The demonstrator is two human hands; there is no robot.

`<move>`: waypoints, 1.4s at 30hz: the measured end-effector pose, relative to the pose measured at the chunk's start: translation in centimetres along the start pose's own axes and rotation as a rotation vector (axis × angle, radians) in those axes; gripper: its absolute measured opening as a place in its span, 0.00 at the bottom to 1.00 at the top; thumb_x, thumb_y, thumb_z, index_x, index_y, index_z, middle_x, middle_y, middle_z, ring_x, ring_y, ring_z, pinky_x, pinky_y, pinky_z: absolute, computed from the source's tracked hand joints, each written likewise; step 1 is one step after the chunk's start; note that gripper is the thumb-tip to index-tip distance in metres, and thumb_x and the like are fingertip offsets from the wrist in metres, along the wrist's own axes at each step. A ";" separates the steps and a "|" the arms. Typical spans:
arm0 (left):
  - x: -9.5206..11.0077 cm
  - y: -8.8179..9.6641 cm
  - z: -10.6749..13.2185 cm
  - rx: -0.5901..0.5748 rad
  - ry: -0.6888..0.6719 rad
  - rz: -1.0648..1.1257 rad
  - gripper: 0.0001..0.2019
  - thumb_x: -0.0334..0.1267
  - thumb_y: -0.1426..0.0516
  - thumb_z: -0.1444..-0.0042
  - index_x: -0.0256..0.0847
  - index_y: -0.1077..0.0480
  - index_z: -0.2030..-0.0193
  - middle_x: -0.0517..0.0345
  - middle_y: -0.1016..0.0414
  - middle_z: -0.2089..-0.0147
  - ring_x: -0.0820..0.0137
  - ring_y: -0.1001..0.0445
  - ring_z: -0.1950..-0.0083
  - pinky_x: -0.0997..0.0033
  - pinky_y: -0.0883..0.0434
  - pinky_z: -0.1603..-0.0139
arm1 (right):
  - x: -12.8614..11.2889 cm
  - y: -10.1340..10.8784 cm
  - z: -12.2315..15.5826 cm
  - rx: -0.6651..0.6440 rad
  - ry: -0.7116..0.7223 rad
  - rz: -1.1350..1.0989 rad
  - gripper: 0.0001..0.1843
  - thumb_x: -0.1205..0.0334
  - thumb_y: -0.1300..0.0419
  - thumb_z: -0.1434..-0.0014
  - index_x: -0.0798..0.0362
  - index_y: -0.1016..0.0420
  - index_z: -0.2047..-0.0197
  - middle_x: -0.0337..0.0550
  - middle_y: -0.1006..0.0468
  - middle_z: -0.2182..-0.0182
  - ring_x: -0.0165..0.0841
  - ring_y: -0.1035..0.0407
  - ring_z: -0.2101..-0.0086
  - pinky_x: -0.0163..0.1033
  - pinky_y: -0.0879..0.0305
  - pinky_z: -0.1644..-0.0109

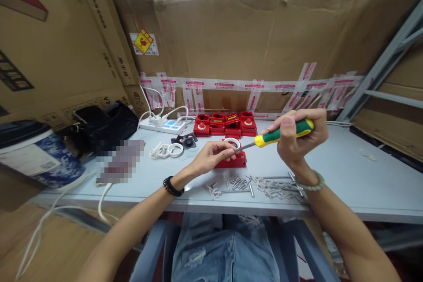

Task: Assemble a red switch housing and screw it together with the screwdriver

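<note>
My right hand is wrapped round the green and yellow handle of a screwdriver, whose metal shaft points left and down. Its tip meets the fingers of my left hand, which pinch something small I cannot make out at the shaft's end. Just behind those fingers a red plastic housing with a white ring on top lies on the grey table.
Several more red housings stand in a row at the back. A pile of metal screws and pins lies near the front edge. White rings, a black part, a power strip, a black bag and a bucket sit at left. Cardboard walls surround the table.
</note>
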State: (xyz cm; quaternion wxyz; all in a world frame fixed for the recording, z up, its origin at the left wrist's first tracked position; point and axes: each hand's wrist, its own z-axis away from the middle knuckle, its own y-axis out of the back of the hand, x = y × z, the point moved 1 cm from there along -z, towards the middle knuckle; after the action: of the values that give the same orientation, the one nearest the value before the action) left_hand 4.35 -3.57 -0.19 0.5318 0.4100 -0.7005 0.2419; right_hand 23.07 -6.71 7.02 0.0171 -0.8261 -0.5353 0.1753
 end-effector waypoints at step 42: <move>1.8 0.2 -0.4 0.225 -0.214 -0.484 0.18 0.47 0.38 0.48 0.40 0.28 0.54 0.52 0.21 0.57 0.66 0.23 0.57 0.69 0.29 0.60 | 2.1 0.1 -0.9 0.186 -0.072 0.062 0.09 0.57 0.43 0.41 0.49 0.41 0.67 0.30 0.37 0.79 0.28 0.30 0.81 0.35 0.32 0.78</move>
State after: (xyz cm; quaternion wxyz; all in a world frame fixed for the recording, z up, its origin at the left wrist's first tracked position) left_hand 4.27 -3.71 1.68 0.4481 0.6451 -0.6030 0.1395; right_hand 24.26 -4.73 7.28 0.0693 -0.8302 -0.4913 0.2543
